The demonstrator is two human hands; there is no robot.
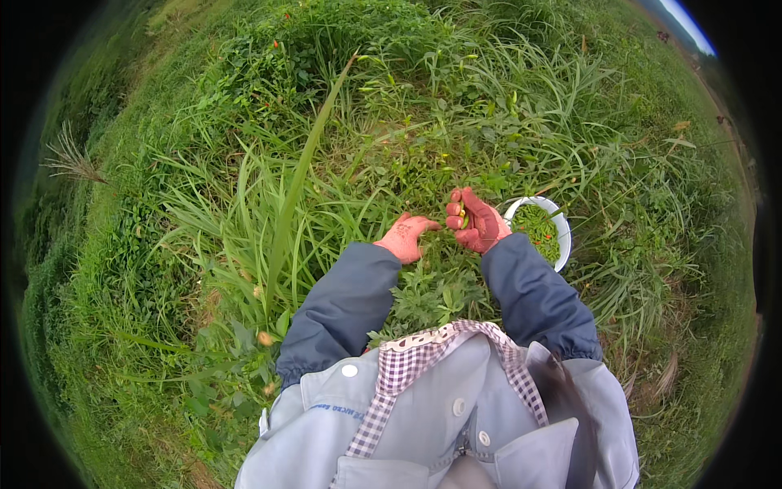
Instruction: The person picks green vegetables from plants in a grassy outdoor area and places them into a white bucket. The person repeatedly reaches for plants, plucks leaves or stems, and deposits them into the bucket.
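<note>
My right hand [479, 223], in a red coated work glove, is turned palm up with the fingers curled around a few small green chili peppers [465, 220]. To its left, my left hand [404, 237] wears a matching glove, back upward. Its index finger stretches right over the low plants, and a gap shows between finger and thumb; whatever is under the palm is hidden. Just right of my right hand, partly behind the sleeve, a white bucket [566, 247] stands in the grass. It holds many green chili peppers [533, 225] and a few red ones.
Pepper plants [452, 156] with pale green pods grow ahead, and red peppers [275, 44] dot the bushes at the back. A tall grass blade [299, 177] rises on the left. Leafy weeds [434, 299] fill the ground near my body. A checked apron strap [391, 379] hangs below.
</note>
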